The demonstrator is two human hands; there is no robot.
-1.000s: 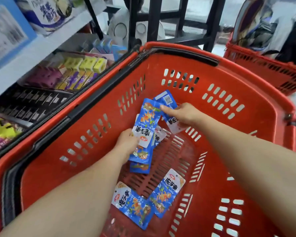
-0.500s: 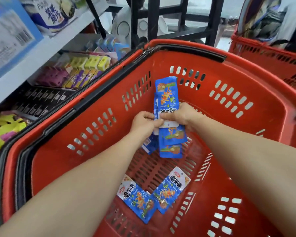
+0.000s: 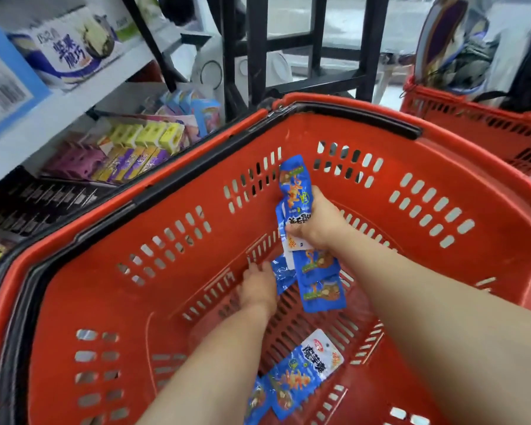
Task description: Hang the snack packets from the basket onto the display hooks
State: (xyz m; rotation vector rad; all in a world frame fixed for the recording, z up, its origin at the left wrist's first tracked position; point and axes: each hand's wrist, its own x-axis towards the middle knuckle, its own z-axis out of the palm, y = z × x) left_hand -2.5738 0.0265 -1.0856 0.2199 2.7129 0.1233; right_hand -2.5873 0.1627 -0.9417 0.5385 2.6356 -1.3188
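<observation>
The right hand (image 3: 318, 223) is curled tight round the middle of a bundle of blue snack packets (image 3: 295, 187), thumb across the printed front. The bundle's top sticks up above the fist and its lower packets hang below it. Just below and to the left of that grip, the left hand (image 3: 258, 289) reaches down to the slatted floor of the red basket (image 3: 166, 302), fingers pointing away from the person. A blue packet (image 3: 281, 277) touches its thumb side, but I cannot tell whether the hand pinches it or only lies beside it. Further below the grip, nearer the person, two more loose packets (image 3: 304, 371) lie flat and overlapping on the basket floor. Well above and to the right stands a second red basket (image 3: 472, 118). Off to the left, shelves hold yellow and purple boxes (image 3: 144, 142).
</observation>
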